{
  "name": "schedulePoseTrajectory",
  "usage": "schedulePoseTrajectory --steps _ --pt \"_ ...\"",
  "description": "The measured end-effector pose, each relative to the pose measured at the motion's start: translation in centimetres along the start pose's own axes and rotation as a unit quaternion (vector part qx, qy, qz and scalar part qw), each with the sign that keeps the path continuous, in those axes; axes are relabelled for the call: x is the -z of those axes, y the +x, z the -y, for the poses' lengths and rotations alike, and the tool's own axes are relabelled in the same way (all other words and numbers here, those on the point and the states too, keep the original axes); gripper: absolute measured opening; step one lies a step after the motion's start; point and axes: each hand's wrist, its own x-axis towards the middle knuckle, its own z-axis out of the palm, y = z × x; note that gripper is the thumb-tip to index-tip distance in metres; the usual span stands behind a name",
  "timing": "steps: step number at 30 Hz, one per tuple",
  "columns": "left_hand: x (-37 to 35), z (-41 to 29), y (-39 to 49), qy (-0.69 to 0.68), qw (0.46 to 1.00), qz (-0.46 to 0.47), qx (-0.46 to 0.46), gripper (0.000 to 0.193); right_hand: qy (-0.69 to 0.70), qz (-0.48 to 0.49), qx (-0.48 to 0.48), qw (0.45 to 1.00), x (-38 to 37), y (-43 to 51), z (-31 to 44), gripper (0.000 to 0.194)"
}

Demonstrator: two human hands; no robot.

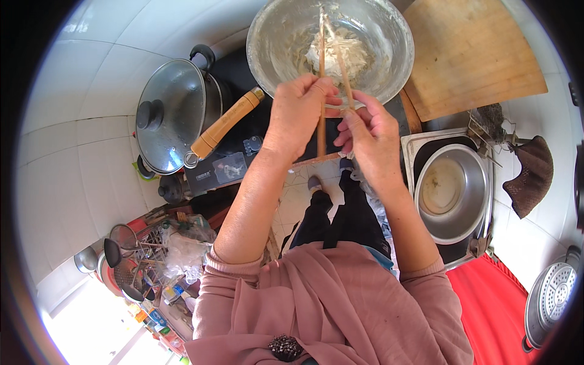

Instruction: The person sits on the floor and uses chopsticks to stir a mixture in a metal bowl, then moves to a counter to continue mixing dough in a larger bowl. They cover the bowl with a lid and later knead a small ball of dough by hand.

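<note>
My left hand (294, 112) grips a long wooden chopstick (321, 57), whose lower end sticks out below the fingers. Between the thumb and fingers of my right hand (374, 132) is a second chopstick (341, 61), coated with pale flour or dough along its upper part. The far tips of the two sticks come close together over a large metal basin (390, 43). A heap of shaggy, floury dough (351, 52) lies in the basin bottom, partly behind the sticks. White residue smears the basin's inner wall.
Left of the basin stands a glass-lidded pot (175, 109), with a wooden-handled tool (228, 121) beside it. A wooden board (474, 54) is at the right. Below it, a steel bowl (477, 196) with cloudy liquid sits in the sink area. Utensils (130, 269) crowd the lower left.
</note>
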Motion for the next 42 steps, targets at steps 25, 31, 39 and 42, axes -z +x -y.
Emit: schedulePoseTrajectory --steps 25,31,39,42 --pt "1.4 1.6 2.8 0.535 0.797 -0.108 -0.261 0.009 -0.227 0.005 0.033 0.973 7.6 7.4 2.6 0.027" --pt "1.2 1.2 3.4 0.572 0.775 -0.140 -0.229 0.013 -0.299 -0.017 0.092 0.950 7.5 7.6 3.0 0.023" --pt "2.0 1.3 3.1 0.612 0.757 -0.129 -0.188 0.015 -0.424 -0.091 0.231 0.871 7.0 7.3 5.4 0.018" --pt "3.1 1.0 3.5 0.532 0.807 -0.169 -0.192 0.017 -0.488 -0.099 0.258 0.828 6.9 6.8 5.4 0.014"
